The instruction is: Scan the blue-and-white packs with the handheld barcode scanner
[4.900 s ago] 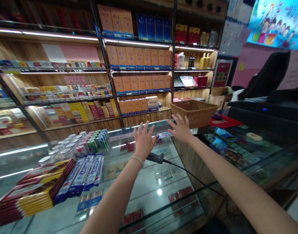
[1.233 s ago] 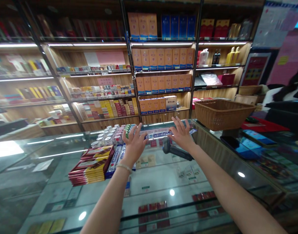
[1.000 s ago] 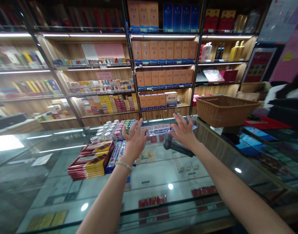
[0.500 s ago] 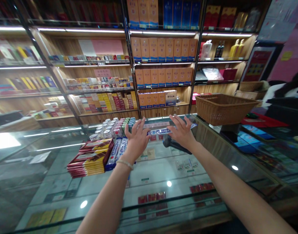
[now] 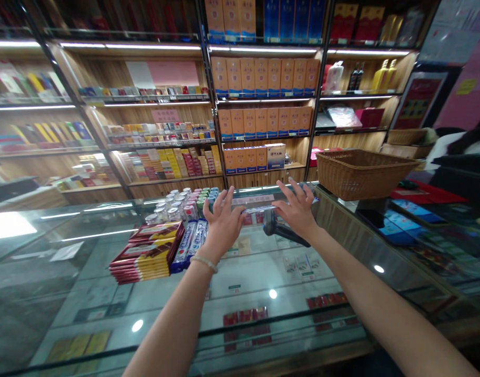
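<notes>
Over the glass counter, a long thin blue-and-white wrapped snack bar stretches between my hands, seen almost edge-on. My left hand grips its left end, thumb against it and other fingers raised. Its right part passes behind my right hand, which grips it with the thumb in front; the tip shows beyond the fingers. Left of my left hand lie similar blue-and-white bars, alongside a stack of red-and-yellow chocolate packs. Just below my right hand is a dark handheld scanner.
Small lidded jars stand in rows behind the chocolate. A wicker basket sits at the right, near blue mats. Boxed bottles fill the back shelves. A person in white is at the far right.
The bar has tilted: its broad printed face showed before, and now mostly its thin edge does. Both hands stay nearly in place on it.
</notes>
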`<control>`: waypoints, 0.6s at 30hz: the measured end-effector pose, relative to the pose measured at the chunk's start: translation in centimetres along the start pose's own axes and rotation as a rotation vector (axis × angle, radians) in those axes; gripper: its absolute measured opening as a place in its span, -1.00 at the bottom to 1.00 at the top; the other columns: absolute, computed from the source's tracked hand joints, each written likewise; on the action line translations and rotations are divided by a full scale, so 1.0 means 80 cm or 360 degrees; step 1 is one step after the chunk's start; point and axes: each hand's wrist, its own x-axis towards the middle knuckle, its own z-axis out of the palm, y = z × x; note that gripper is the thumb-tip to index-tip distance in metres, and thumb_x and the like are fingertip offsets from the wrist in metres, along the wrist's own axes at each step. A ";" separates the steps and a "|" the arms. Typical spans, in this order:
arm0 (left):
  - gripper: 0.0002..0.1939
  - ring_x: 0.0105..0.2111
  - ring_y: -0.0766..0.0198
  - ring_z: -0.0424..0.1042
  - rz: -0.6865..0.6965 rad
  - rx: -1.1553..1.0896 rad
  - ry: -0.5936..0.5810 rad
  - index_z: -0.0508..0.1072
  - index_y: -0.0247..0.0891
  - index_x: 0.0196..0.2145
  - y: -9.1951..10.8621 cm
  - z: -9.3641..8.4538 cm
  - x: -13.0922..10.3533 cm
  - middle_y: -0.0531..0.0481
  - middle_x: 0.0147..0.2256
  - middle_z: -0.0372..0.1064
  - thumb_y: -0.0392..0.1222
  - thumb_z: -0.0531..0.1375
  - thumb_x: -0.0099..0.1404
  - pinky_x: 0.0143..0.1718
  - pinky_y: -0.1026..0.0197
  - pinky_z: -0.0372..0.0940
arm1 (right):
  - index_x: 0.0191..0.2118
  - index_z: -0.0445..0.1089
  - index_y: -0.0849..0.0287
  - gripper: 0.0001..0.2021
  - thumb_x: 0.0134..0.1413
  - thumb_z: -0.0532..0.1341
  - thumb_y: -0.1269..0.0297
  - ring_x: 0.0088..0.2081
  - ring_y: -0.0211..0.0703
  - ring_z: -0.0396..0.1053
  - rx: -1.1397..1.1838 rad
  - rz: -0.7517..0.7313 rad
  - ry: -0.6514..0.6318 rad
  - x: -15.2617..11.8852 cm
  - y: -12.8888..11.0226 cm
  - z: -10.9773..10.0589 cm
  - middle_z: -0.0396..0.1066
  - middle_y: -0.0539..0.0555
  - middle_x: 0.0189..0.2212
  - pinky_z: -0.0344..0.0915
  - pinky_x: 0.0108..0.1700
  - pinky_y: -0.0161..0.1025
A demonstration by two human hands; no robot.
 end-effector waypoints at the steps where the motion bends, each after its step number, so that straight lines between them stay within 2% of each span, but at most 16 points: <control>1: -0.77 0.44 -0.13 0.02 -0.0007 -0.0014 -0.0004 0.59 -0.07 -0.10 0.000 0.000 0.000 -0.11 0.46 0.02 -0.08 0.15 0.45 0.42 -0.42 -0.40 | -0.23 0.56 0.00 -0.81 0.34 0.20 0.14 0.48 0.15 -0.08 0.0024 0.0035 -0.0034 0.000 0.000 -0.001 0.22 0.05 0.40 -0.27 0.41 0.24; 5: -0.81 0.44 -0.18 0.01 -0.0048 -0.0016 -0.0040 0.60 -0.07 -0.10 0.001 -0.002 0.000 -0.14 0.46 0.02 -0.05 0.25 0.38 0.41 -0.45 -0.34 | -0.24 0.58 0.01 -0.79 0.33 0.21 0.11 0.50 0.21 -0.20 0.0129 0.0133 -0.0160 0.002 0.000 -0.004 0.11 0.04 0.45 -0.25 0.40 0.33; 11: -0.82 0.43 -0.22 0.01 -0.0130 -0.0034 -0.0083 0.62 -0.10 -0.26 0.004 -0.001 0.001 -0.13 0.46 0.03 -0.08 0.21 0.40 0.36 -0.51 -0.22 | -0.23 0.58 0.02 -0.78 0.32 0.21 0.10 0.51 0.23 -0.26 0.0190 0.0148 -0.0276 0.001 -0.002 -0.002 0.06 0.09 0.47 -0.28 0.40 0.38; 15: -0.75 0.43 -0.26 0.01 -0.0178 -0.0067 -0.0089 0.62 -0.14 -0.32 0.004 0.004 0.001 -0.12 0.46 0.04 -0.07 0.18 0.43 0.35 -0.53 -0.19 | -0.10 0.57 0.01 -0.80 0.31 0.24 0.12 0.51 0.22 -0.23 0.0174 0.0155 -0.0271 -0.001 -0.003 -0.002 0.00 0.13 0.49 -0.28 0.41 0.36; 18: -0.71 0.42 -0.27 0.00 -0.0192 -0.0116 -0.0092 0.62 -0.14 -0.32 0.000 0.009 0.002 -0.12 0.46 0.05 -0.04 0.14 0.44 0.33 -0.54 -0.16 | -0.01 0.53 0.02 -0.74 0.24 0.29 0.10 0.50 0.23 -0.21 0.0172 0.0152 -0.0268 -0.002 -0.005 -0.002 -0.04 0.17 0.50 -0.27 0.41 0.36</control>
